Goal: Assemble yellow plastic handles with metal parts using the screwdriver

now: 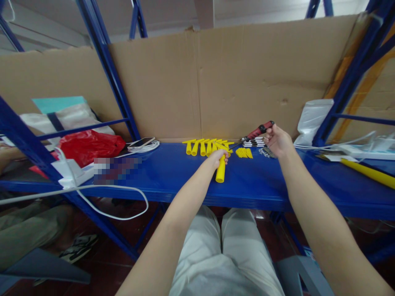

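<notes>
My left hand [219,157] is closed around a yellow plastic handle [220,175], whose round hollow end points toward me over the blue shelf. My right hand [280,140] pinches the end of a screwdriver [258,131] with a red and black grip. Its shaft slants down left to the top of the held handle; the tip's exact contact is too small to tell. Behind my left hand stand several similar yellow handles [194,147] in a row. Small flat yellow pieces [244,153] lie right of it, and a small clear bag [266,152] lies below my right hand.
Black-and-white pieces [253,142] are stacked near the cardboard back wall [234,82]. A phone [142,142] with a white cable, a red bag [92,144] and a power strip [77,174] are left. A white pouch [314,119] and long yellow object [368,173] are right.
</notes>
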Motion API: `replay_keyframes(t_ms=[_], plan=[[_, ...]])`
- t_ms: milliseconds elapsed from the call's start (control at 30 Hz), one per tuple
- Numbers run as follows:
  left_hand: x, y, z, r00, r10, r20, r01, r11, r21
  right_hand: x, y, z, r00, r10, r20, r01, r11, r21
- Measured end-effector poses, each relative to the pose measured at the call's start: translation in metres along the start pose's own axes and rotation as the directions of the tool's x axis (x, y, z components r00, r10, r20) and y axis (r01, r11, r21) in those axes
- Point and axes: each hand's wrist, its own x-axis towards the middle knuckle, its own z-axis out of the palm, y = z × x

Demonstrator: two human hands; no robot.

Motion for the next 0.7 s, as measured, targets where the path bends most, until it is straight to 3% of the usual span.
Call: replay_keyframes(t_ms=[133, 300, 700], plan=[[0.000, -0.001, 0.001, 1.000, 0.014, -0.002, -0.014, 1.000, 0.005, 0.000, 0.001, -0.002, 1.000, -0.006, 0.001, 0.006, 1.000, -0.003], [-0.001, -0.001, 0.002, 1.000, 0.018, 0.003, -0.018, 1.000, 0.013, 0.010, 0.008, -0.008, 0.992, -0.039, -0.116, 0.037, 0.999, -0.024], [-0.003, 0.000, 0.002, 1.000, 0.020, 0.001, -0.020, 1.000, 0.011, 0.011, 0.010, -0.011, 0.995, -0.056, -0.078, 0.051, 0.996, -0.067]])
